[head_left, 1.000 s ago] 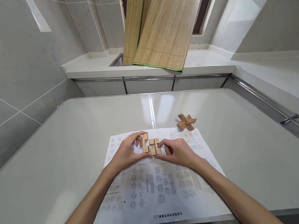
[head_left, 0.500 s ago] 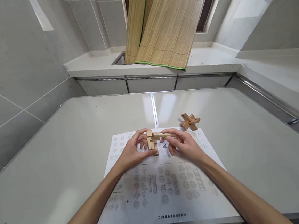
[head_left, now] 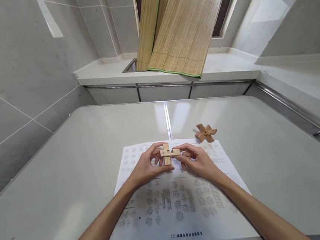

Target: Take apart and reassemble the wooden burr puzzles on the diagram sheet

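Over the printed instruction sheet (head_left: 182,222), my left hand (head_left: 148,161) grips an upright wooden puzzle piece (head_left: 167,161) between thumb and fingers at its top and bottom ends. My right hand (head_left: 198,157) pinches the right end of a second, notched wooden puzzle piece (head_left: 170,153). That piece lies crosswise in front of the upright one, so the two form a cross; whether they interlock I cannot tell. Behind my right hand, an assembled wooden star-shaped puzzle (head_left: 205,132) sits at the sheet's far right corner.
All of this is on a light grey table (head_left: 69,172) with a seam (head_left: 167,119) down its middle. A white ledge (head_left: 103,78) runs behind it, and a bamboo blind (head_left: 183,35) hangs down onto that ledge. Tiled walls stand at the left and back.
The piece in my right hand has moved left and now crosses the upright piece level, where before it was angled at its right side. The view has shifted slightly.
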`<action>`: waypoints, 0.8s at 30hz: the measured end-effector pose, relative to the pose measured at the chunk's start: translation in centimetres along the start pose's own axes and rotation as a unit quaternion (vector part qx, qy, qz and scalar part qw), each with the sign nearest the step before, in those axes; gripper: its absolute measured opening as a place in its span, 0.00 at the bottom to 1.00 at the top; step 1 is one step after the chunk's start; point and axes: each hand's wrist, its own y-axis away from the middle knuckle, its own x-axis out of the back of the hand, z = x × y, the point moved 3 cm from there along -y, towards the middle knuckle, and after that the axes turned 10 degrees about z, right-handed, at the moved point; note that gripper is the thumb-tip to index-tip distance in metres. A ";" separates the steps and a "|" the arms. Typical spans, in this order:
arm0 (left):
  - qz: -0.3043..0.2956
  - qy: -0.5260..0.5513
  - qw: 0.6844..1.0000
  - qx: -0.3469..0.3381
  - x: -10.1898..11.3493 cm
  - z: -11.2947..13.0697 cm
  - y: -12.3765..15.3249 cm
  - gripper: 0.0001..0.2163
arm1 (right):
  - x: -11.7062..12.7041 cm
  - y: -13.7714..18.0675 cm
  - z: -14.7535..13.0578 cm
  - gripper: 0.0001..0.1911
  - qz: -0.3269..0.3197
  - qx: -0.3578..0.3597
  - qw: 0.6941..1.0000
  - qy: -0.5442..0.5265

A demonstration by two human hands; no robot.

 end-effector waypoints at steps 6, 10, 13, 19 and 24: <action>-0.010 0.002 1.000 0.010 -0.2 -0.4 0.1 0.34 | -0.3 0.1 -0.1 0.17 0.018 0.048 0.998 0.034; -0.013 0.014 1.000 0.012 -0.4 -0.2 0.2 0.34 | -0.3 0.1 0.2 0.15 0.030 0.063 0.996 0.052; -0.019 0.028 0.999 0.014 -0.4 0.0 0.3 0.33 | -0.2 0.0 0.1 0.13 0.033 0.070 0.995 0.059; -0.024 0.062 0.998 0.016 -0.5 -0.2 0.2 0.34 | -0.3 0.1 0.1 0.12 0.046 0.073 0.994 0.070; -0.006 0.106 0.993 0.046 -0.4 -0.6 0.1 0.35 | -0.3 0.1 0.6 0.15 0.058 0.041 0.996 0.051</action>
